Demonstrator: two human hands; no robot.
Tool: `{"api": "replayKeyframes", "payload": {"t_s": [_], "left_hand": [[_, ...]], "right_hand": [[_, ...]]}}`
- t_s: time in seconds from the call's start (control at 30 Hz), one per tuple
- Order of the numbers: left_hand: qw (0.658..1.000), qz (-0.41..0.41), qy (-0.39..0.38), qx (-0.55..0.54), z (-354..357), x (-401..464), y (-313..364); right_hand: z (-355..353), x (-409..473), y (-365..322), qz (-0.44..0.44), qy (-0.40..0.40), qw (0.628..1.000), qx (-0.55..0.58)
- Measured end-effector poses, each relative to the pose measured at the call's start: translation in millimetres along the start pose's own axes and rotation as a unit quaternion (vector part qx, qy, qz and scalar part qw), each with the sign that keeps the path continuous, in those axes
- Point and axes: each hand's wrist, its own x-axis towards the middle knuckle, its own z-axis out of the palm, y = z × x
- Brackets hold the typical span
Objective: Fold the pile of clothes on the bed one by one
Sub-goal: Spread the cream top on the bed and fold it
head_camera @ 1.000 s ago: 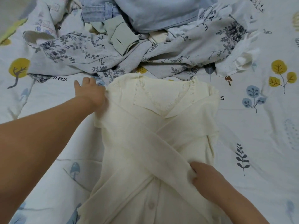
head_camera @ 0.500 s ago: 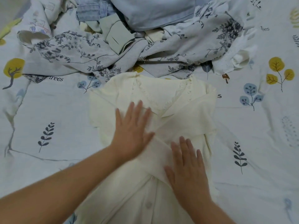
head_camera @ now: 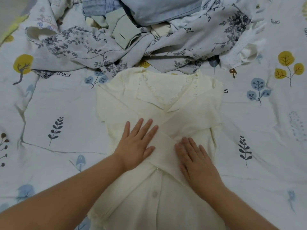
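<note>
Cream cardigan [head_camera: 166, 100]: one piece, lying flat on the bed [head_camera: 49, 130], collar away from the person, both sleeves folded across the chest in an X. Two buttons visible on the placket near the bottom. Behind it, one pile of unfolded clothes [head_camera: 149, 30]; I count at least four items: a floral grey garment, a pale green piece, denim, a light blue fabric. The pile's near edge is just beside the cardigan's collar.

Two hands, both on the cardigan. Left hand [head_camera: 137, 146] lies flat, fingers straight and slightly fanned, palm pressing the left side of the sleeve crossing. Right hand [head_camera: 196, 160] also flat, fingers straight and together, pressing the lower right of the crossing. Neither grip pinches anything; the fabric is under the palms, not between fingers. The top sleeve runs between the two hands.

Versus 0.5 s ago: both hands are still flat and pressing, the left one sits lower, further from the collar. Cardigan layout unchanged, pile unchanged.
</note>
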Motion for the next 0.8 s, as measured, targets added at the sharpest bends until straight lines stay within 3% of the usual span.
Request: {"api": "replayKeyframes", "payload": {"t_s": [0.17,0.33,0.53,0.67,0.8], "left_hand": [[0.998,0.062,0.021,0.006,-1.2,-61.9,-23.9],[0.992,0.114,-0.022,0.049,-4.6,-115.9,-47.4],[0.969,0.202,-0.066,0.126,-0.9,-136.1,-62.2],[0.966,0.223,-0.071,0.113,3.8,-141.2,-65.0],[0.975,0.202,-0.079,0.048,5.1,-145.7,-54.2]], "right_hand": [[-17.1,-51.1,31.4,-0.108,-0.023,0.993,-0.032],[-27.1,-82.5,49.7,-0.181,-0.078,0.979,-0.059],[-19.3,-79.2,61.9,-0.274,-0.063,0.954,-0.105],[-20.0,-73.5,68.6,-0.321,-0.067,0.939,-0.106],[-17.8,-77.1,58.2,-0.31,-0.027,0.948,-0.058]]}}
